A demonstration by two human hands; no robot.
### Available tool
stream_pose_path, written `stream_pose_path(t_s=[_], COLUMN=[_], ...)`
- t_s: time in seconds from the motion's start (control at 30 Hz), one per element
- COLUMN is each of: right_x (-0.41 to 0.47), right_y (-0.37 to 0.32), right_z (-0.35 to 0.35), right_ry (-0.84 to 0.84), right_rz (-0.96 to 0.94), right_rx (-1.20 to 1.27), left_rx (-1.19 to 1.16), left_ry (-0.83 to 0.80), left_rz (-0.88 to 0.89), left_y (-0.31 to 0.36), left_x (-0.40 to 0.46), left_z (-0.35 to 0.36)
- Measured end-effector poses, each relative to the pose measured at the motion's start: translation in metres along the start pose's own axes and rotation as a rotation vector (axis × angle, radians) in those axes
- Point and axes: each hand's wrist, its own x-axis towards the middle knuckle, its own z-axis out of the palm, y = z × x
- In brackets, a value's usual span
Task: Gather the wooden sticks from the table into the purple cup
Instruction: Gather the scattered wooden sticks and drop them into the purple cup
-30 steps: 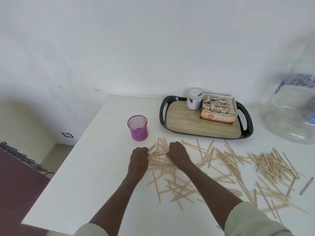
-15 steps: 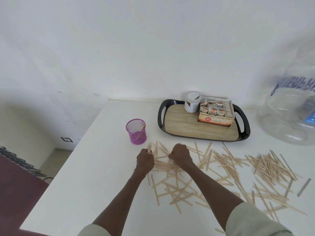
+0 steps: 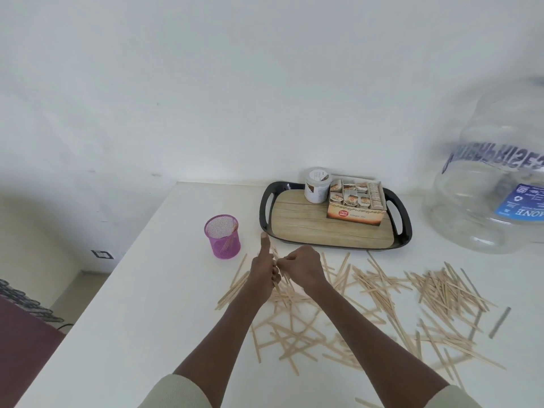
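A purple mesh cup (image 3: pixel 222 236) stands upright on the white table (image 3: pixel 141 304), with a stick or two inside it. Many thin wooden sticks (image 3: pixel 441 293) lie scattered across the table from the middle to the right. My left hand (image 3: pixel 263 270) grips a small bundle of sticks, thumb pointing up, just right of the cup. Touching it on the right, my right hand (image 3: pixel 303 267) pinches sticks with curled fingers. A few loose sticks (image 3: pixel 235 285) lie to the left of my left wrist.
A black tray (image 3: pixel 335 222) with a wood-look floor sits behind the sticks, holding a white jar (image 3: pixel 317 185) and a box of tea sachets (image 3: pixel 356 203). A large clear water bottle (image 3: pixel 488 178) lies at the right. The table's left edge drops to the floor.
Both hands have risen off the pile and come together with sticks in them. My left thumb now points up. The view has tilted a little.
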Motion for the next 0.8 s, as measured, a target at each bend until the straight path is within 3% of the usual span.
stream_pose_path(t_s=[0.3,0.47,0.57,0.67,0.8], right_x=[-0.012,-0.016,-0.018,-0.017,-0.019], right_y=[0.007,0.011,0.019,0.033,0.042], right_z=[-0.026,-0.051,-0.065,-0.066,-0.059], right_ry=[0.112,0.028,0.067,0.147,-0.077], right_rz=[-0.138,-0.230,-0.095,0.213,0.499], right_rx=[-0.034,0.027,0.333,0.737,1.349], left_rx=[-0.091,-0.107,-0.168,-0.197,-0.106], left_ry=[-0.058,-0.026,0.024,0.039,0.037], left_rz=[0.053,0.103,0.152,0.211,0.395], left_y=[0.009,0.018,0.026,0.029,0.023], left_x=[-0.005,-0.014,-0.018,-0.026,-0.041], left_z=[0.043,0.064,0.075,0.088,0.108])
